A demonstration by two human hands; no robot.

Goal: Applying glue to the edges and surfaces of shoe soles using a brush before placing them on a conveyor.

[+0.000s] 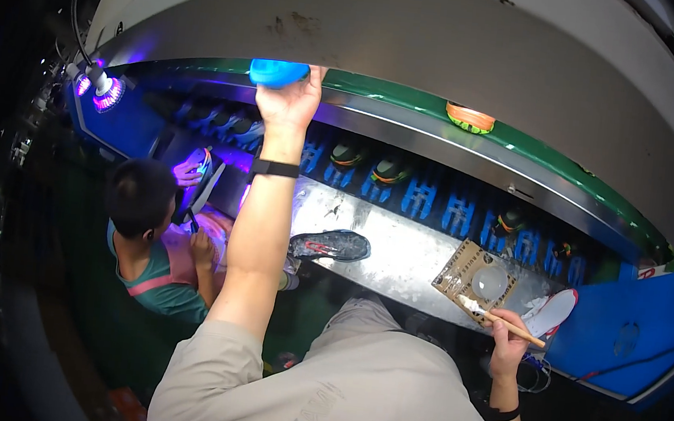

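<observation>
My left hand (289, 100) is raised at arm's length to the green belt under the metal hood. It grips a bright blue, rounded thing (275, 73), whose upper part the hood's edge hides; its kind is unclear. My right hand (509, 345), low on the right, is closed around the wooden handle of a brush (516, 328) with whitish bristles. The brush tip lies over a printed cardboard piece (453, 280), where a round translucent dish (490, 283) sits. Beside the brush, a white sole with a red edge (552, 312) leans at the bench's right end.
A dark sole (330, 245) lies on the metal bench (398, 253). Behind it runs a rack of blue holders (419, 198), several carrying shoes. An orange-and-green shoe (470, 118) rides the green belt (397, 96). At left, another person (160, 234) works on a shoe near purple lamps (105, 92).
</observation>
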